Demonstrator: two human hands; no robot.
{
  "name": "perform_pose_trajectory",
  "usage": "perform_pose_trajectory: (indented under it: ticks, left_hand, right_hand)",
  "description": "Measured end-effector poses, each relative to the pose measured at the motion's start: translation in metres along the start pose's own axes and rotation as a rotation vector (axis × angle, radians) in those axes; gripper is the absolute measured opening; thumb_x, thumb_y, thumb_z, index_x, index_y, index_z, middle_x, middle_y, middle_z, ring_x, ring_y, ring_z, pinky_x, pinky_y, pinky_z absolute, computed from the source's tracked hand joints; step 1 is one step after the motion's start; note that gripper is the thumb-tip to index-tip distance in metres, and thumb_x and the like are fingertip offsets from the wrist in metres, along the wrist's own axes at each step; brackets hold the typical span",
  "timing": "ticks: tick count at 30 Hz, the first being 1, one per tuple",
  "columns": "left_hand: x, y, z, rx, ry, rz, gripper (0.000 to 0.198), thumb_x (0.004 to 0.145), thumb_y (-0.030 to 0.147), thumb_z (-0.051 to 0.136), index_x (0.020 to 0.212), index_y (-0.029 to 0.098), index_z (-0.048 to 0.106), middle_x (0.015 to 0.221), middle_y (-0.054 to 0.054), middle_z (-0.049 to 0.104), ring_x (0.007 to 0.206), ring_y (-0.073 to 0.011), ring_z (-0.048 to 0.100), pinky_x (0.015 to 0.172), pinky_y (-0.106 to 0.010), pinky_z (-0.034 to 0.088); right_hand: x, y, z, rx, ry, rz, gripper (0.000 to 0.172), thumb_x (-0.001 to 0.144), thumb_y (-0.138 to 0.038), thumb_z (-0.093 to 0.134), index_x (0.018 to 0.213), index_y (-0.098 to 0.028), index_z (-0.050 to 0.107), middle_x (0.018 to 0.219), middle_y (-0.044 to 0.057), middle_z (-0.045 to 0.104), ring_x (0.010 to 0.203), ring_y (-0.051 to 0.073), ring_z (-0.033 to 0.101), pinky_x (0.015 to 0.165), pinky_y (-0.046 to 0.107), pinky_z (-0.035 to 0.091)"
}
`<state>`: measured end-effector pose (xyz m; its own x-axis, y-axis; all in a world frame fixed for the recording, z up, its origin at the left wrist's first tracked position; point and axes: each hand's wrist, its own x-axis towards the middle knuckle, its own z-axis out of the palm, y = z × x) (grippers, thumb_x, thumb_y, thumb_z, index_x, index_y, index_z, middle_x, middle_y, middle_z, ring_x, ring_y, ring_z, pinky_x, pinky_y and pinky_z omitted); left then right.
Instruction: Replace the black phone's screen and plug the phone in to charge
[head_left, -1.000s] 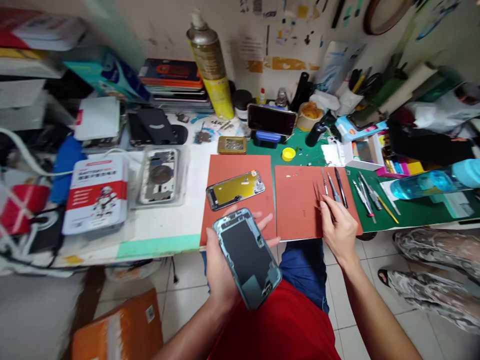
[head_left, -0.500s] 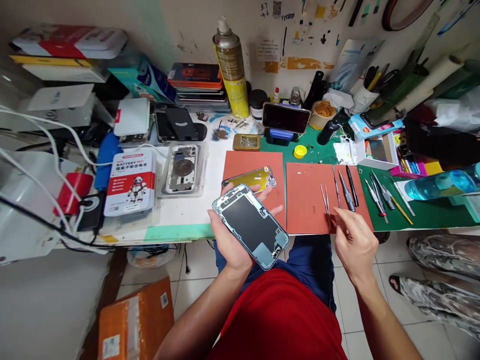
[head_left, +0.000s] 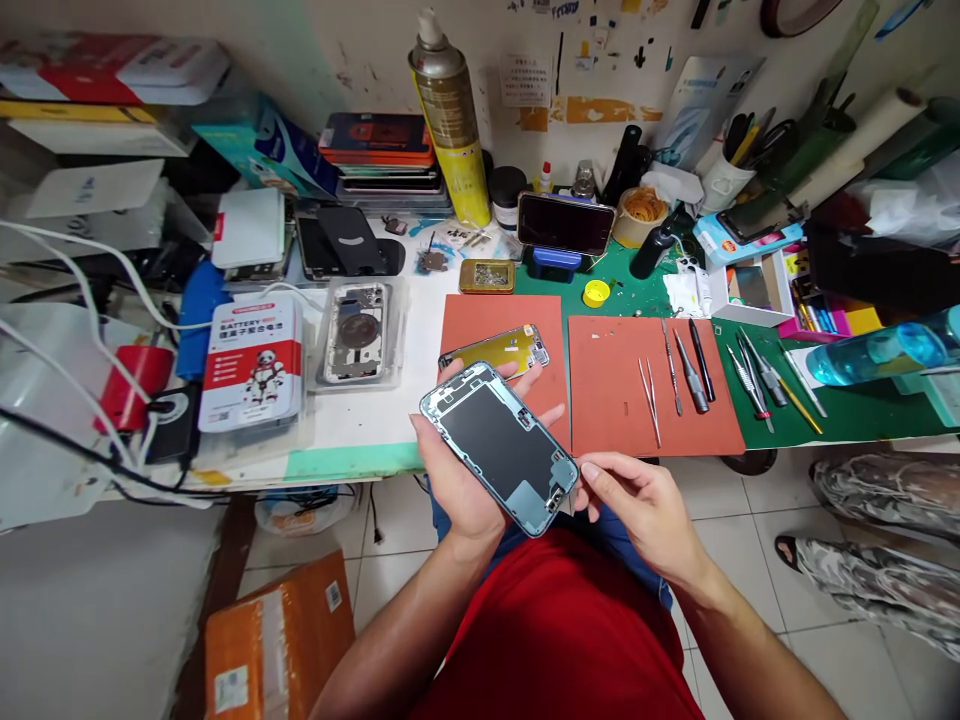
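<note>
Head view. A blue-grey, rounded rectangular phone frame with a black inner panel (head_left: 487,445) is held aslant, its upper end overlapping the near part of the left red-brown square mat (head_left: 529,310) in view and its lower end lying beyond the front edge of the white worktop (head_left: 360,430). It is clamped in the left hand (head_left: 465,490), the thumb being laid along one side and the other fingers spread beneath and past the opposite side. The right hand (head_left: 645,510), by which slender metal tweezers (head_left: 652,405) were gripped one second earlier above the right red-brown square mat (head_left: 600,425), has since been brought to the frame's lower right corner. Its thumb and forefinger are drawn together there; whether the frame is touched, or something small is pinched, cannot be told. The tweezers have been laid down on the right mat, their joined end toward the worktop's front edge, to the left of a thin metal pick (head_left: 671,370), a grey-handled tool (head_left: 691,375) and a slim black tool (head_left: 703,362). On the left mat, a narrow panel with a yellow back (head_left: 499,350) is left lying, partly hidden by the frame and the left hand. By this change, it is judged, tool handling has been replaced by bare-fingered attention to the frame's corner.
</note>
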<state>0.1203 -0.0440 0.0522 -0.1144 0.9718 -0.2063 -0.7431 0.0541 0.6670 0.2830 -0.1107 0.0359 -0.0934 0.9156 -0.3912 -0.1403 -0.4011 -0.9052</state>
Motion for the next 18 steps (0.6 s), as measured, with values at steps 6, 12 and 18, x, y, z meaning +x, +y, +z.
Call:
perform_pose_trajectory:
  ticks: [6, 12, 18]
  left_hand:
    - [-0.0004, 0.0007, -0.0022, 0.026, 0.006, 0.007, 0.053, 0.105, 0.073, 0.042, 0.136, 0.036, 0.064, 0.132, -0.010, 0.072, 0.139, -0.0421, 0.063, 0.097, -0.064, 0.062]
    - [-0.0006, 0.0026, 0.0005, 0.045, 0.004, 0.004, 0.054, 0.107, 0.072, 0.038, 0.140, 0.037, 0.062, 0.134, -0.010, 0.071, 0.137, -0.0416, 0.064, 0.096, -0.062, 0.063]
    - [-0.0011, 0.0039, 0.0050, 0.081, 0.040, -0.004, 0.055, 0.105, 0.075, 0.040, 0.138, 0.037, 0.065, 0.130, -0.010, 0.073, 0.136, -0.0414, 0.066, 0.095, -0.062, 0.063]
  right_hand:
    - [0.0004, -0.0009, 0.0009, 0.042, -0.031, 0.000, 0.030, 0.103, -0.047, 0.072, 0.099, -0.020, 0.081, 0.081, 0.004, 0.075, 0.070, 0.014, 0.065, 0.072, 0.031, 0.055]
    - [0.0008, -0.0018, 0.0023, 0.059, -0.037, 0.001, 0.029, 0.103, -0.047, 0.072, 0.099, -0.019, 0.081, 0.081, 0.003, 0.075, 0.070, 0.014, 0.066, 0.071, 0.030, 0.057]
    - [0.0034, -0.0031, 0.0011, 0.019, -0.047, 0.006, 0.034, 0.102, -0.050, 0.071, 0.094, -0.019, 0.079, 0.080, 0.003, 0.074, 0.069, 0.015, 0.065, 0.072, 0.032, 0.056]
